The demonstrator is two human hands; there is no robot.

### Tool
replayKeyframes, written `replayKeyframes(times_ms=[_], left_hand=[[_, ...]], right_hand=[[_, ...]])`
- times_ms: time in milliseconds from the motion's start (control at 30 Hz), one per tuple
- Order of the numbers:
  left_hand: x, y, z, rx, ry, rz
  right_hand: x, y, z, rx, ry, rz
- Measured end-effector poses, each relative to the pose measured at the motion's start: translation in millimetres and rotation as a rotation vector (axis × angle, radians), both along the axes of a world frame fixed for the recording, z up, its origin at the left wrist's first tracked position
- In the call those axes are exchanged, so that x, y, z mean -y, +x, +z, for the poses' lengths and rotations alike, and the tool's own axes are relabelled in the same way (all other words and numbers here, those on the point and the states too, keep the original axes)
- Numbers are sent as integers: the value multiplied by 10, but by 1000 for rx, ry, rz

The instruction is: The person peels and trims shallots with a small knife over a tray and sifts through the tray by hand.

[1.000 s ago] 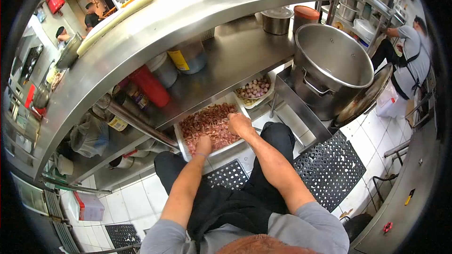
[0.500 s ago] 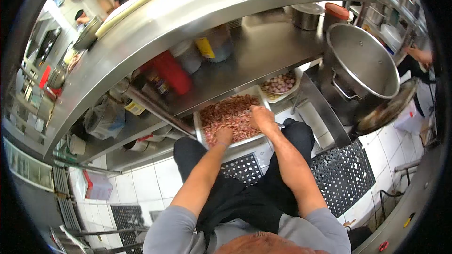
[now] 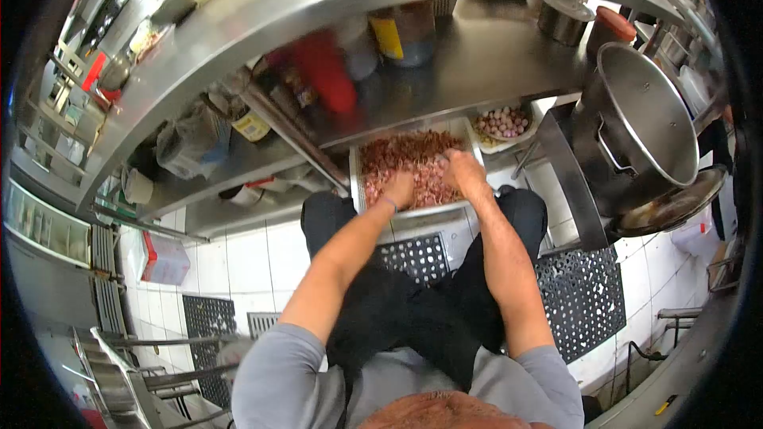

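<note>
A white rectangular tub (image 3: 429,210) stands low between my knees, filled with small pinkish and reddish-brown pieces (image 3: 405,151), perhaps onion skins. My left hand (image 3: 399,189) reaches into the near part of the pile, its fingertips buried. Over the right side of the same tub, my right hand (image 3: 465,171) is closed with the knuckles up; what its fingers hold is hidden. Beside the tub on the right sits a smaller white container (image 3: 531,135) holding small round purple-and-white onions (image 3: 502,123).
A steel counter (image 3: 318,12) curves overhead, with a lower steel shelf (image 3: 469,71) in front of me. A large steel pot (image 3: 636,135) stands at the right, a round lid (image 3: 675,206) leaning below it. Black perforated mats (image 3: 580,294) lie on white tiles.
My view has shifted, so the tub appears farther right. My left hand has come up and closer to my right hand within the tub. My right hand stays closed over the pile.
</note>
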State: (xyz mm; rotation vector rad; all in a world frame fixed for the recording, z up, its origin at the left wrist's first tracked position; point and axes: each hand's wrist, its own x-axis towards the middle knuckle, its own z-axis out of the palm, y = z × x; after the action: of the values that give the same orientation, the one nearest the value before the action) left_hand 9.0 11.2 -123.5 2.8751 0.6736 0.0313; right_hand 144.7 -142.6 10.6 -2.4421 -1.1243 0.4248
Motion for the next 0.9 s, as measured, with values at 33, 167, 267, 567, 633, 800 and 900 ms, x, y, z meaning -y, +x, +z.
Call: replayKeyframes(times_ms=[33,167,267,567,633,800,900], left_hand=[[-76,53,8,35,-39,0],[-224,205,1044,-193,-307,83],[-402,132,1010,-57,-405,131],[-206,167,1276,57,-1545,637],[-202,166,1226,124,-1621,623],[-249,135,1122,255,-1745,607],[-185,116,1126,312,-1763,624]], right_hand=[[-9,33,-85,27,28,31],[-21,-56,198,-39,14,41],[-43,-127,266,-70,37,28],[-188,-34,-54,-315,163,119],[-97,-143,185,-434,270,216],[-274,-185,-206,-459,423,149],[-340,-182,-273,-496,407,142]])
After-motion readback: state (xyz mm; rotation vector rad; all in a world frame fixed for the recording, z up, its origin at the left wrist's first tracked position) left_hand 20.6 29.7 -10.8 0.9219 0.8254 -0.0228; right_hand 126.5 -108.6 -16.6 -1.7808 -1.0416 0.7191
